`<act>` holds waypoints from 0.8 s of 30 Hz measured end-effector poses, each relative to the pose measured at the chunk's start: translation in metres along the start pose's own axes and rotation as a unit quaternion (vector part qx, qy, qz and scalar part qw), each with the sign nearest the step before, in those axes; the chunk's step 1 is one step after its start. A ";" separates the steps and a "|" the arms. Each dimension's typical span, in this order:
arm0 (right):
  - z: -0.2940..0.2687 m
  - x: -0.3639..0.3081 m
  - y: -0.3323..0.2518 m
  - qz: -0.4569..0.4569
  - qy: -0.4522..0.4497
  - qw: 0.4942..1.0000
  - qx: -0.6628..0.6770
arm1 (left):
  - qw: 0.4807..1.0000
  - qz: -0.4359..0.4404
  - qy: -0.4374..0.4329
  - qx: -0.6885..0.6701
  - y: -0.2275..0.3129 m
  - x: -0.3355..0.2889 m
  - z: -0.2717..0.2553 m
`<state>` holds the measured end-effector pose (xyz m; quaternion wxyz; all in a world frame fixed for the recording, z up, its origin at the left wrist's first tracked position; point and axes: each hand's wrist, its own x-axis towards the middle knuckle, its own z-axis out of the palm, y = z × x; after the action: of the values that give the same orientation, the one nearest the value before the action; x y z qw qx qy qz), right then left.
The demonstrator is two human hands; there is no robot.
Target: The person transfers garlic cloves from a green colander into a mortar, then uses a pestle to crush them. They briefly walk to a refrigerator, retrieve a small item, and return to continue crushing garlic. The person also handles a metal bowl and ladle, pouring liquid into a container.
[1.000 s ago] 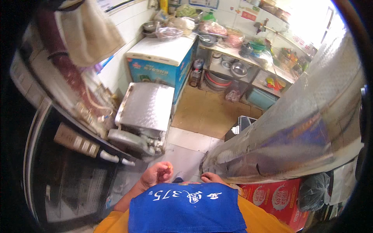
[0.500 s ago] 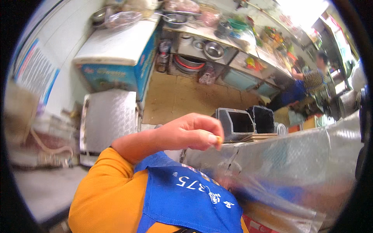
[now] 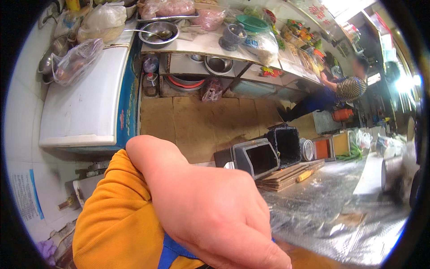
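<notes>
My left hand [image 3: 219, 208] fills the lower middle, close up, its back toward me and its fingers curled under. The fingertips and anything in them are hidden. An orange sleeve [image 3: 121, 215] is pushed up the forearm, and a bit of blue apron [image 3: 177, 253] shows below the wrist. Just beyond and to the right lies a metal-covered worktop [image 3: 309, 204]. My right hand is out of view; a blurred orange-brown patch, perhaps a sleeve, shows at the lower edge.
Stacked wooden boards [image 3: 286, 175] and a yellow-handled tool [image 3: 304, 175] lie at the worktop's far edge, near a grey bin [image 3: 255, 157] and a black bin [image 3: 286, 145]. A white-topped chest freezer [image 3: 85, 98] stands left. Beyond, a person [image 3: 349, 89] works at a counter [image 3: 197, 45] with bowls.
My left hand has come nearer and lower, its fingertips now hidden; a small orange piece showed at them before. My view has swung, bringing more worktop into sight.
</notes>
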<state>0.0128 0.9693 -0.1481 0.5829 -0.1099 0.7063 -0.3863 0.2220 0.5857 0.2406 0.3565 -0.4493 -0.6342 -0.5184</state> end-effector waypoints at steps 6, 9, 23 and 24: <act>0.019 0.061 -0.089 0.013 -0.017 0.997 0.074 | 0.975 -0.190 -0.118 0.009 -0.019 -0.044 -0.092; 0.033 0.095 -0.161 -0.147 0.043 0.986 0.068 | 0.938 -0.314 0.135 -0.066 -0.070 -0.090 -0.110; -0.005 0.485 -0.650 -0.322 -0.035 0.940 -0.105 | 0.340 -0.809 0.480 -0.007 -0.119 -0.291 -0.130; 0.003 0.505 -0.682 -0.323 -0.020 0.942 -0.092 | 0.335 -0.800 0.497 -0.005 -0.124 -0.282 -0.141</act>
<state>-0.3359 0.1999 -0.0615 0.4282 -0.3936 0.6532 -0.4849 0.2000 0.3844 -0.0305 0.0177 0.6129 -0.3922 -0.6857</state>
